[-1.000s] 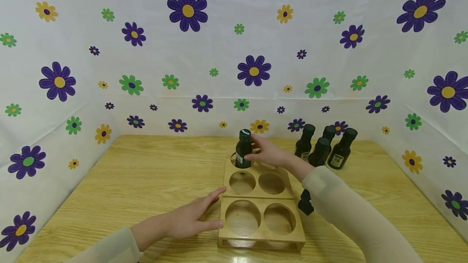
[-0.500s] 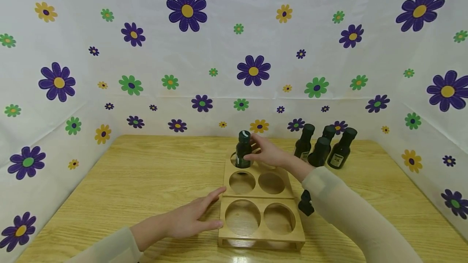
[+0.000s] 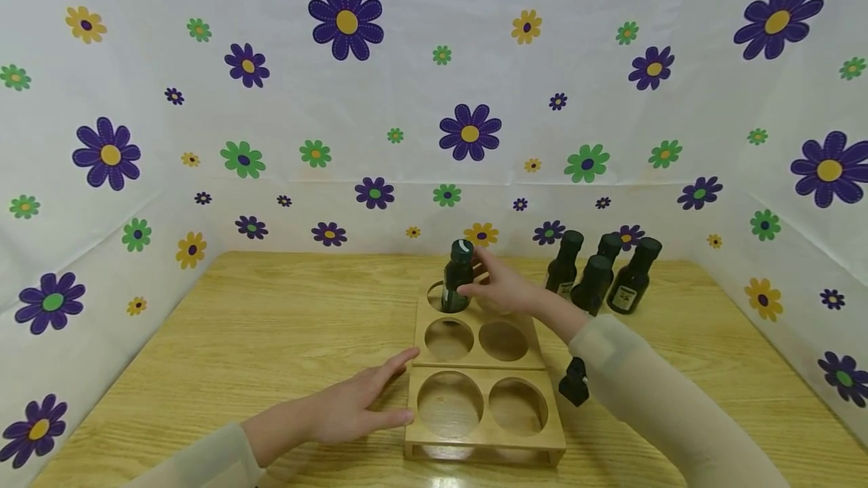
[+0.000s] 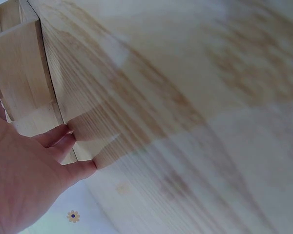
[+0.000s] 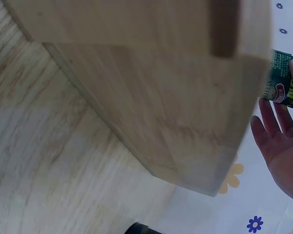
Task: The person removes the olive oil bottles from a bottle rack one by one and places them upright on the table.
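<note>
My right hand (image 3: 505,286) holds a dark green bottle (image 3: 457,277) at the rear left hole of a wooden bottle rack (image 3: 483,364). Its thumb lies against the bottle's near side, with the fingers around the other side. A printed label shows on this bottle (image 5: 281,80) in the right wrist view, where part of my right hand (image 5: 283,146) is cut off by the frame edge. My left hand (image 3: 353,401) is spread beside the rack, thumb and fingertips at its left wall. In the left wrist view, my left hand (image 4: 34,170) has its fingers extended along the rack side (image 4: 24,68).
Several dark bottles stand at the back right, among them a front one (image 3: 591,285) and a labelled one (image 3: 634,276). A black faceted object (image 3: 575,384) sits right of the rack, partly behind the right sleeve (image 3: 634,367). A flowered cloth (image 3: 407,111) surrounds the table.
The bottle and my right hand have shifted slightly right, and the bottle now leans a little. More of the black object shows beside the sleeve. My left hand has stayed in place.
</note>
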A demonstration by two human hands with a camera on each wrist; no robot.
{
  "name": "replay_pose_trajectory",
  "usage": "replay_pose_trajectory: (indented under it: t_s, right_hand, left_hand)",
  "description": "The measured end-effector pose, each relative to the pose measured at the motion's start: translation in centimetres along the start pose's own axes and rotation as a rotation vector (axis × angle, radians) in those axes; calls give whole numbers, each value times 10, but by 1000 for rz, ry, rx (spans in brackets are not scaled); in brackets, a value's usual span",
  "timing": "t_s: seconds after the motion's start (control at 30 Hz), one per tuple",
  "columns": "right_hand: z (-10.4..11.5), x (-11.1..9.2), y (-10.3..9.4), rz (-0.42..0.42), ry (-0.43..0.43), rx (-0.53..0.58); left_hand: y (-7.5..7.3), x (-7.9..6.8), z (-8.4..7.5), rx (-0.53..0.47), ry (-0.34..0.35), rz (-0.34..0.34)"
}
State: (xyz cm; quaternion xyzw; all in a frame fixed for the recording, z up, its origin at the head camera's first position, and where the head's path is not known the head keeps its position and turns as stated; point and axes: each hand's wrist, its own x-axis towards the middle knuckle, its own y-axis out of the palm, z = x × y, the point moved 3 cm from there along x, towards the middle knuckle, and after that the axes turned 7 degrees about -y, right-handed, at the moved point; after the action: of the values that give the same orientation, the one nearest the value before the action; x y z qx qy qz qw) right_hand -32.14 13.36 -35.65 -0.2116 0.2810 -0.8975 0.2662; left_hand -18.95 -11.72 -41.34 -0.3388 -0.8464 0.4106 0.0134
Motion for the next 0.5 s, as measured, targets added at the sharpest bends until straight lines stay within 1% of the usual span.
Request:
replay_pose_trajectory:
  t_s: [0.13,0.27,0.5]
  right_hand:
    - [5,-2,-7,-34,3,9]
    - [11,-6,-14,-48,-3,15]
    - [23,-11,-23,-97,-64,30]
  left_hand:
    - [0,0,0,-2,1,1]
    - [-1,0,0,3,-1,2]
    - [-1,0,0,10,-1,1]
